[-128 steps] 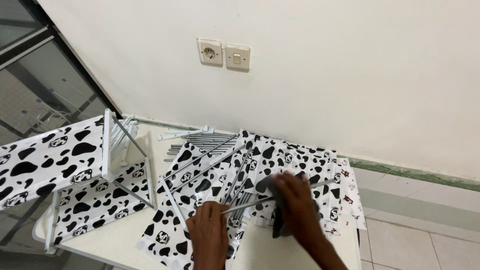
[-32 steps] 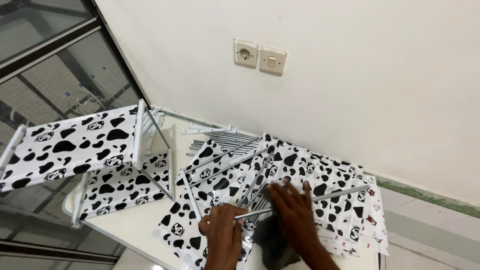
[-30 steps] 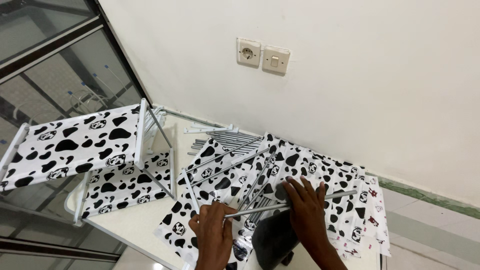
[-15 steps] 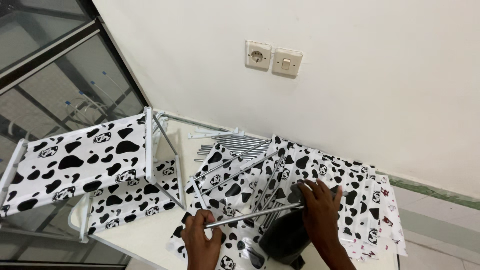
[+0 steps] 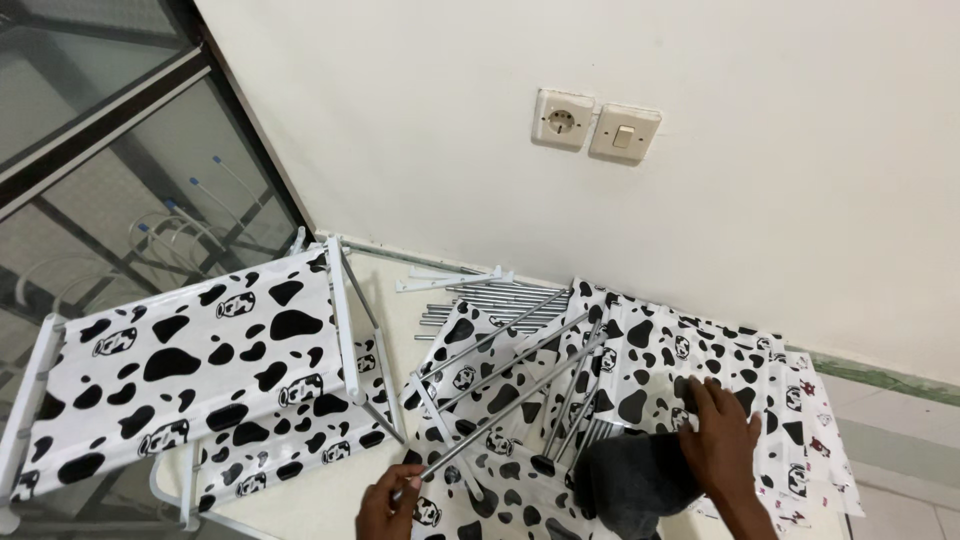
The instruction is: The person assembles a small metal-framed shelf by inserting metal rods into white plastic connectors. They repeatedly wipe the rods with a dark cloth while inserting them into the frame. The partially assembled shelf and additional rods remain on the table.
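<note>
Head view | left hand (image 5: 388, 505) at 6 o'clock is pinching the near end of a metal rod (image 5: 505, 418) – rod running toward 1 o'clock over the cow-print fabric panels (image 5: 650, 365) | right hand (image 5: 722, 440) at 4 o'clock, fingers spread, is pressing a dark grey cloth (image 5: 630, 482) (flat, not gripping) | assembled cow-print rack (image 5: 190, 365) sitting at 9 o'clock – loose rods (image 5: 470, 300) lying by the wall

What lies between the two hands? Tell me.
In the head view, cow-print fabric and metal rods lie between left hand and right hand, plus a dark cloth.
</note>
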